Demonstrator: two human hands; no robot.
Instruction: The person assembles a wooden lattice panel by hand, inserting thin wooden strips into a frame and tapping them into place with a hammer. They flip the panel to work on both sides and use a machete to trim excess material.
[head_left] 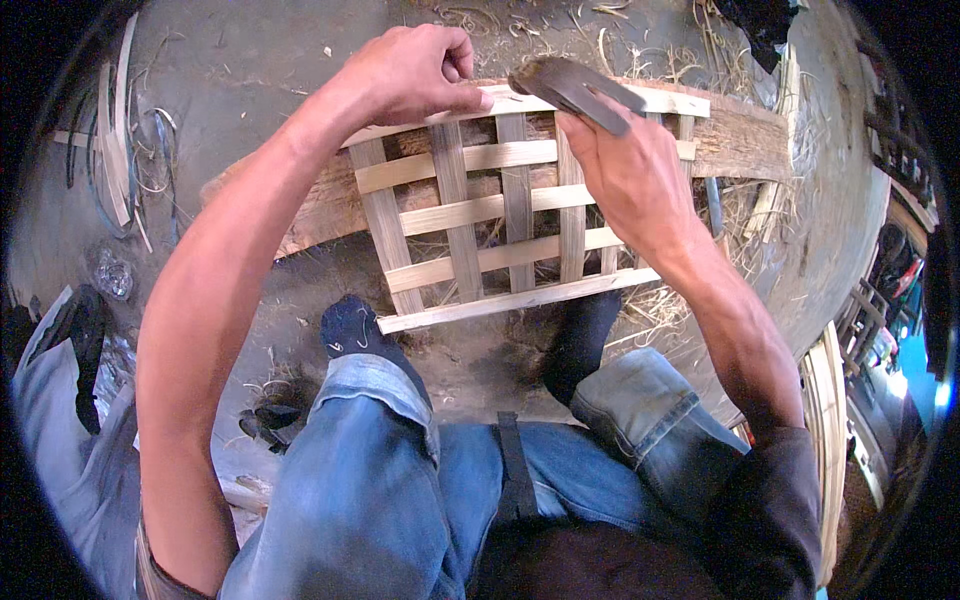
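A woven lattice panel (517,205) of pale and greyish wooden strips rests with its far edge on a rough wooden plank (740,138). My right hand (645,180) is closed around a claw hammer (575,88), whose dark metal head hangs over the panel's far strip. Most of the hammer's handle is hidden by the hand. To the left of the hammer head, my left hand (425,72) is closed, thumb and fingers curled together, its thumb tip at the far strip. Whatever may be between those fingers is too small or hidden to make out.
My feet in dark socks (352,325) flank the panel's near edge. Shavings (640,308) litter the grey floor. Loose strips (118,140) lie at the far left, and long pale strips (825,440) lie at the right. A crumpled clear plastic piece (112,272) is at left.
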